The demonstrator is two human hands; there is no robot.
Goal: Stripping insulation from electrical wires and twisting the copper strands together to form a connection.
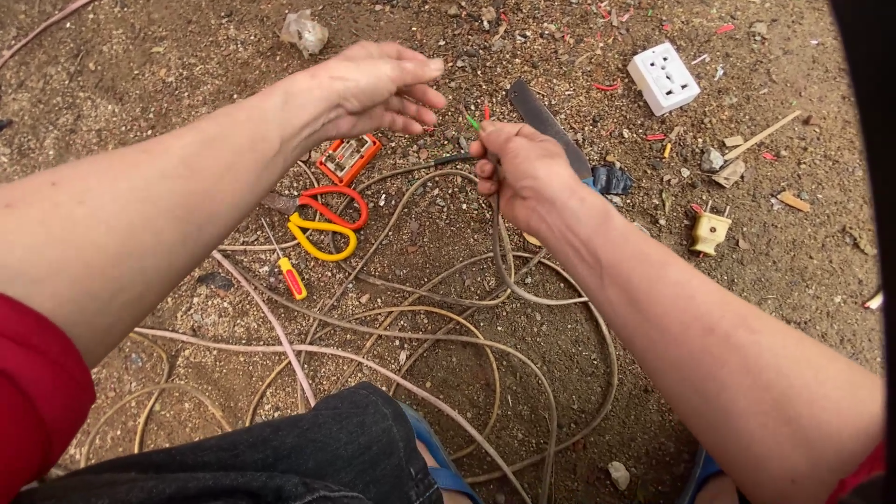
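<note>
Furthest left on the dirt ground [803,271] lie the small yellow-handled screwdriver [291,277] and the red-and-yellow scissors [322,219], with an orange terminal block [348,157] just above them, all near the loose coils of beige cable [439,327].

The left hand [378,89] hovers above the terminal block with fingers spread loosely and nothing in it, its fingertips pointing toward the cable end. It looks ready to take the thin cores, so it would do well to pinch one wire at a time near its tip, not the whole bunch.

The right hand [525,173] is closed around the end of the cable, holding it up off the ground so the green and red cores [476,119] stick out just above the thumb. Gripping close to where the sheath ends (as it does now) keeps the cores steady; letting the cable slide lower would leave them waving.

Just behind the right hand lies a dark flat blade [546,121] on the ground, close enough to catch a knuckle, so the hands are better kept raised. Further right sit a yellow plug [709,231] and a white socket [664,78], well apart from the hands.
</note>
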